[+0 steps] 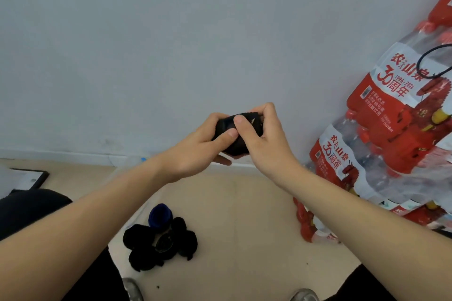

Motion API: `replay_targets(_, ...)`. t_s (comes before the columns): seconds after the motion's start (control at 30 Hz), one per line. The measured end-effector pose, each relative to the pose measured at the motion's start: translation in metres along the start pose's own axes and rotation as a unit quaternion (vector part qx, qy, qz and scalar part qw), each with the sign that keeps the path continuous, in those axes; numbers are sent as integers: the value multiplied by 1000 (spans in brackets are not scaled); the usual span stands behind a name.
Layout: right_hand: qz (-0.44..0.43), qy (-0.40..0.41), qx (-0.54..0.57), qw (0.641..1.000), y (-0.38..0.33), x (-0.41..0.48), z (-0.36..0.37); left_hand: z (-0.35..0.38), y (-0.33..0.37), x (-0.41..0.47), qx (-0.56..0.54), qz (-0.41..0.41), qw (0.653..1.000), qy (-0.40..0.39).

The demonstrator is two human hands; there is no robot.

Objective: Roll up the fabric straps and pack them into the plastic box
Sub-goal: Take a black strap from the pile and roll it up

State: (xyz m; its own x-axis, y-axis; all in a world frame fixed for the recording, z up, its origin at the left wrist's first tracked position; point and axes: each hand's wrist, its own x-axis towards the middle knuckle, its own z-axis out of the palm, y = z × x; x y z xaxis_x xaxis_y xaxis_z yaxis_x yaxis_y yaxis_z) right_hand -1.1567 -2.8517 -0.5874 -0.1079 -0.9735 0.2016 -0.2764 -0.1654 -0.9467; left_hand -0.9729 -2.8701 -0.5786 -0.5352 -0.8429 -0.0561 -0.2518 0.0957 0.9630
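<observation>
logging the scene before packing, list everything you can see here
strap roll: one, black, held up in front of the wall
rolled straps: several, black, heaped on the floor
blue roll: one, blue, far edge of the heap
bottled water packs: at least two, red and white, stacked at right
cord loop: one, black, on the upper pack
shoes: two, grey, bottom edge
left hand: one, bare, grips the strap roll
right hand: one, bare, pinches the strap roll
</observation>
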Motion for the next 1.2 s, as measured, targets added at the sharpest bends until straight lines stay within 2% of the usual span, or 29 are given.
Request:
replay_targets(0.1,7,-61,-34,998,10,-21,3,-15,-7,-17,48,8,998,-32)
replay_targets(0.23,15,-155,-123,980,23,-55,12,-12,-33,-45,237,48,969,-59)
replay_targets(0.37,62,-319,-141,935,32,-82,14,-9,-62,-67,292,81,946,-117)
replay_targets(0.43,102,-366,-166,910,36,-81,22,-10,-79,-70,330,67,931,-140)
replay_targets(0.5,120,-390,-216,887,49,-73,38,-16,-103,-69,366,23,918,-153)
replay_targets(0.57,121,-398,-271,868,70,-64,61,-26,-129,-64,393,-72,905,-148)
replay_targets(0.67,129,-398,-309,854,117,-60,96,-51,-184,-64,391,-247,885,-50)
replay_targets(0.8,199,-346,-301,866,188,-70,131,-63,-270,-93,252,-414,854,192)
replay_targets(0.9,195,-327,-377,844,238,-83,148,-59,-318,-114,106,-508,769,373)
replay_targets(0.97,178,-317,-429,827,261,-88,155,-65,-340,-120,-38,-519,722,457)
replay_targets(1.0,176,-304,-431,831,270,-89,158,-68,-348,-120,-124,-493,713,483)
replay_targets(1.07,189,-266,-371,869,283,-90,162,-74,-353,-116,-255,-440,701,501)
replay_targets(1.13,202,-234,-291,906,291,-89,166,-79,-356,-109,-297,-416,700,498)
replay_targets(1.2,205,-262,-258,907,297,-90,168,-77,-358,-102,-304,-406,700,503)
